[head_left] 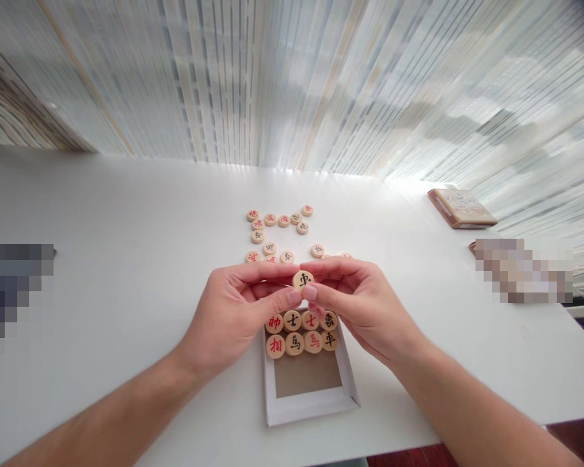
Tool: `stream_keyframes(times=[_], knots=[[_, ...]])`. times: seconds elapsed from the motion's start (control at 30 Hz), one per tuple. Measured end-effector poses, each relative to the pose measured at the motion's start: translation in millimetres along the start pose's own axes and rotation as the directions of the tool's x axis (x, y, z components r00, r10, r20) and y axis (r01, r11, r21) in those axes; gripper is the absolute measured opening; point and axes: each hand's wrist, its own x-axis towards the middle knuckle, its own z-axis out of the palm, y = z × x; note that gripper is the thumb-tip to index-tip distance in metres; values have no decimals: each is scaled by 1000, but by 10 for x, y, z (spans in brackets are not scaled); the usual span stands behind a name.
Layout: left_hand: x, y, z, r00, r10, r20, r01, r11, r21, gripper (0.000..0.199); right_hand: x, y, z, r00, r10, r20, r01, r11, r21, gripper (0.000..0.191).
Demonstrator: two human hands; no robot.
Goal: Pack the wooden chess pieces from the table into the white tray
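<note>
A round wooden chess piece point(302, 279) with a black character is pinched between my left hand point(246, 298) and my right hand point(357, 295), its face toward me. Both thumbs and the fingertips touch it. Below them lies an open white box point(302, 413) with a brown bottom. Two rows of pieces with red or black characters, such as the red piece point(275, 346) and the black piece point(294, 344), fill its upper part. My hands partly cover the top row and the box's far edge.
Beyond my hands, several loose pieces point(284, 220) are scattered on the white table point(150, 227). A flat brown-edged box point(462, 207) lies at the back right, with a blurred-out object point(520, 269) nearer. Another pixelated object point(14, 285) is at far left. A striped curtain point(272, 84) hangs behind.
</note>
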Motion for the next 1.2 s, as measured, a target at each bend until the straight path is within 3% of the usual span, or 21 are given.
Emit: stream_keyframes(times=[0.23, 0.47, 0.63, 0.77, 0.87, 1.03, 1.2], knots=[[-29, 6, 14, 999, 26, 21, -28, 997, 70, 27, -16, -13, 28, 998, -59, -31, 58, 997, -55, 38], [-60, 59, 77, 991, 120, 57, -128, 978, 167, 14, -26, 23, 30, 995, -78, -63, 72, 993, -89, 35], [-84, 22, 86, 983, 155, 101, -170, 971, 167, 25, -46, 35, 26, 992, -86, -95, 76, 991, -107, 30], [-100, -26, 51, 976, 200, 88, -217, 942, 258, 25, -40, 44, 27, 996, -71, -52, 66, 994, -92, 27], [-104, -34, 15, 955, 278, 103, -296, 882, 366, 24, -37, 41, 33, 1000, -25, -11, 24, 996, -86, 29], [-88, 7, -9, 885, 433, 174, -459, 744, 485, 28, -39, 4, 40, 998, 60, 26, -60, 998, -18, 33], [-80, 11, -12, 866, 468, 175, -488, 716, 499, 32, -19, -44, 29, 992, 97, 86, -101, 994, 38, 28]])
